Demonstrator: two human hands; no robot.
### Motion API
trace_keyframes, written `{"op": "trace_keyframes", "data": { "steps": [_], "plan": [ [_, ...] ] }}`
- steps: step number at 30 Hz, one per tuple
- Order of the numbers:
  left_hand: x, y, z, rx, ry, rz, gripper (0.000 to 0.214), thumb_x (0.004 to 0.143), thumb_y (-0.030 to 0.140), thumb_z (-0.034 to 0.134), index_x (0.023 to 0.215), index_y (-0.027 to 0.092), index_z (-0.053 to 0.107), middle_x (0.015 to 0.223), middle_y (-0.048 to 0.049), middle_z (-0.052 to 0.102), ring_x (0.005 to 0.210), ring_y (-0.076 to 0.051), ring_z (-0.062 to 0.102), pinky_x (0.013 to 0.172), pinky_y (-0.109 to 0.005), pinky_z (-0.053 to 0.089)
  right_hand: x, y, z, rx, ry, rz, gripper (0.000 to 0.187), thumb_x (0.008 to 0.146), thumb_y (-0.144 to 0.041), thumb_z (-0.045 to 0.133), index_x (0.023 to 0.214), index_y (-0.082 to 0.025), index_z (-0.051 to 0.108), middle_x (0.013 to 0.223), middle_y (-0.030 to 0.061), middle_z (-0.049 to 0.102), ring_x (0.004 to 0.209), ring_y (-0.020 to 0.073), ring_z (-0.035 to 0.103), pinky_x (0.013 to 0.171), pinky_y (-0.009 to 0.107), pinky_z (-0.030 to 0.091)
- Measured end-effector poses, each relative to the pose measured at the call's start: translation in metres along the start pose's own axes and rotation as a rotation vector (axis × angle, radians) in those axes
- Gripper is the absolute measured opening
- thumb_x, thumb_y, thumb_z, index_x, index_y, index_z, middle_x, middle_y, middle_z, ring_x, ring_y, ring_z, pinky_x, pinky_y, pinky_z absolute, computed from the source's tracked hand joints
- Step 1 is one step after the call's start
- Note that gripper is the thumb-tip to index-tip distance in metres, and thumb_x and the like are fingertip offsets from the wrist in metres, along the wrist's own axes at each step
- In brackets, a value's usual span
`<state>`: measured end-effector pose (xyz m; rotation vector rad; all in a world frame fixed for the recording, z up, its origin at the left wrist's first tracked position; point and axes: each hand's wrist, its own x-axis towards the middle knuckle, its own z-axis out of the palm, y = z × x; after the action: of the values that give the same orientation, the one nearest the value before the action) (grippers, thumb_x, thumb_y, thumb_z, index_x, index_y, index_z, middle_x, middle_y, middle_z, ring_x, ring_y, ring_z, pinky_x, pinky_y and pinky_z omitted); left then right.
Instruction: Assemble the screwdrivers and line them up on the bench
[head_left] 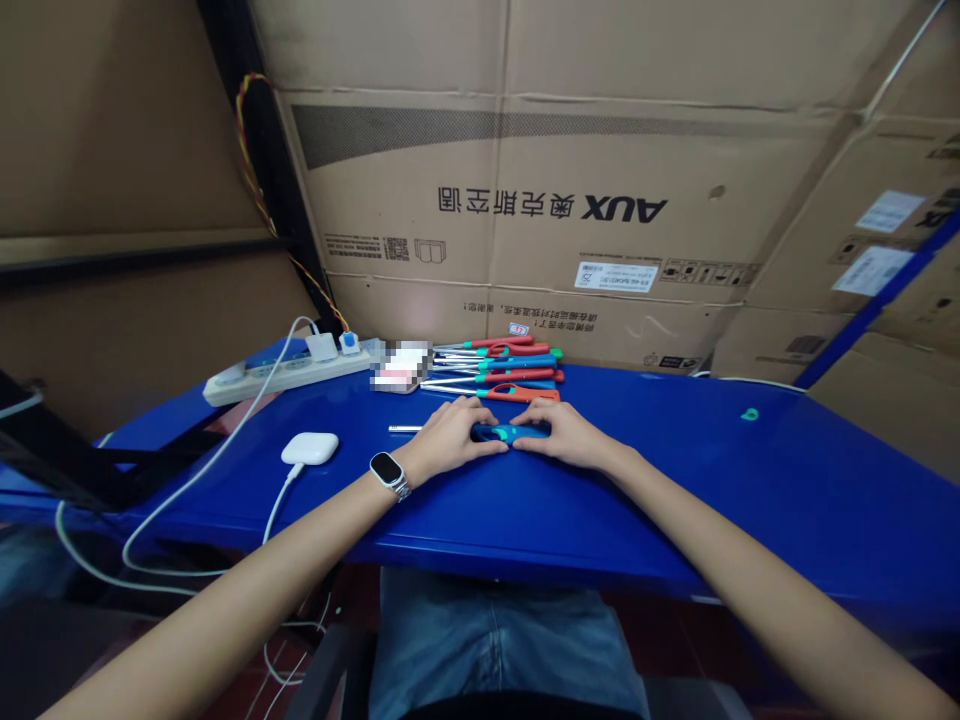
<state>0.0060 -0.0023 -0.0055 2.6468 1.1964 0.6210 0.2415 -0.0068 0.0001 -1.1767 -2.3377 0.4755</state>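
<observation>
A blue long-necked lighter [531, 433] with a green trigger part lies crosswise low over the blue table, its metal tube pointing left. My left hand [454, 437], with a watch on its wrist, is closed around the lighter near the trigger. From the other side, my right hand [566, 434] pinches its handle with thumb and fingers. Both hands rest close together near the table's middle. Just beyond them lies a row of several similar lighters [517, 377] in red, blue and orange, tubes pointing left.
A blurred-out flat object [401, 368] lies left of the row. A white power strip [292, 375] with plugs and a white earbud case [310, 448] on a cable are at the left. Cardboard [570, 150] walls the back. A small green piece [749, 414] lies right.
</observation>
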Motion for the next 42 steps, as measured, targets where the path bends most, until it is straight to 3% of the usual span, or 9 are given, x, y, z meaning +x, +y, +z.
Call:
{"op": "trace_keyframes", "data": {
  "steps": [7,10,15,18,22,26,29,33,42],
  "plan": [
    [-0.008,0.005,-0.004,0.08,0.053,0.13,0.039,0.089,0.054,0.06,0.11,0.021,0.063,0.11,-0.0068,0.061,0.105,-0.025,0.057,0.093,-0.042,0.043,-0.005,-0.008,-0.005,-0.106,-0.06,-0.047,0.027,0.084,-0.035,0.069,0.106,-0.019,0.072,0.1,0.0081,0.066,0.09,0.0219,0.063,0.08,0.034,0.049],
    [-0.009,0.01,-0.013,0.136,0.228,0.159,0.035,0.09,0.052,0.058,0.099,0.019,0.062,0.105,-0.0079,0.06,0.098,-0.024,0.056,0.086,-0.039,0.044,-0.006,-0.009,-0.005,-0.111,-0.042,-0.062,0.025,0.085,-0.034,0.067,0.105,-0.018,0.071,0.099,0.0083,0.066,0.091,0.0219,0.063,0.081,0.034,0.049],
    [-0.012,0.008,-0.023,0.034,0.551,0.137,0.047,0.098,0.038,0.041,0.055,0.02,0.04,0.058,-0.0009,0.045,0.058,-0.015,0.044,0.061,-0.03,0.037,-0.006,-0.007,-0.007,0.016,0.114,-0.042,0.02,0.082,-0.035,0.069,0.095,-0.019,0.071,0.093,0.0055,0.068,0.084,0.0197,0.064,0.077,0.033,0.049],
    [-0.012,0.006,-0.022,-0.077,0.528,0.05,0.053,0.099,0.041,0.038,0.05,0.02,0.034,0.051,0.001,0.04,0.049,-0.012,0.037,0.054,-0.028,0.031,-0.005,-0.008,-0.008,0.092,0.267,0.021,0.02,0.078,-0.037,0.071,0.087,-0.019,0.071,0.088,0.0041,0.068,0.078,0.0187,0.062,0.075,0.033,0.048],
    [-0.005,0.01,-0.019,-0.221,0.36,-0.188,0.053,0.096,0.055,0.041,0.062,0.018,0.056,0.059,-0.0005,0.056,0.055,-0.013,0.048,0.055,-0.026,0.036,-0.004,-0.016,-0.001,0.184,0.366,0.046,0.021,0.079,-0.039,0.067,0.081,-0.018,0.068,0.081,0.0031,0.067,0.072,0.0167,0.058,0.071,0.031,0.047],
    [0.008,0.013,-0.015,-0.607,0.224,-0.332,0.06,0.088,0.071,0.042,0.079,0.016,0.065,0.065,-0.0015,0.059,0.05,-0.013,0.052,0.046,-0.023,0.04,-0.003,-0.031,0.011,0.205,0.407,0.07,0.024,0.082,-0.041,0.063,0.08,-0.017,0.067,0.077,0.003,0.065,0.067,0.0156,0.055,0.066,0.029,0.044],
    [0.016,0.012,-0.013,-0.806,0.244,-0.35,0.058,0.078,0.071,0.057,0.078,0.014,0.064,0.064,-0.0001,0.056,0.046,-0.01,0.049,0.042,-0.022,0.042,-0.003,-0.039,0.02,0.209,0.44,0.112,0.024,0.082,-0.041,0.062,0.081,-0.018,0.066,0.073,0.0018,0.065,0.064,0.0148,0.054,0.063,0.028,0.043],
    [0.02,0.011,-0.011,-1.003,0.302,-0.363,0.047,0.074,0.061,0.068,0.077,0.014,0.066,0.068,-0.0011,0.058,0.061,-0.012,0.056,0.053,-0.02,0.049,0.001,-0.043,0.033,0.263,0.399,0.166,0.027,0.08,-0.045,0.066,0.081,-0.019,0.064,0.064,-0.0019,0.059,0.056,0.0127,0.05,0.056,0.026,0.04],
    [0.023,0.003,-0.018,-1.219,0.471,-0.375,0.031,0.076,0.046,0.067,0.08,0.015,0.061,0.073,-0.0033,0.066,0.063,-0.013,0.061,0.056,-0.021,0.047,0.018,-0.071,0.042,0.077,0.292,0.182,0.033,0.08,-0.054,0.065,0.09,-0.023,0.062,0.07,-0.0029,0.067,0.064,0.0145,0.061,0.059,0.026,0.038]
  ]
}}
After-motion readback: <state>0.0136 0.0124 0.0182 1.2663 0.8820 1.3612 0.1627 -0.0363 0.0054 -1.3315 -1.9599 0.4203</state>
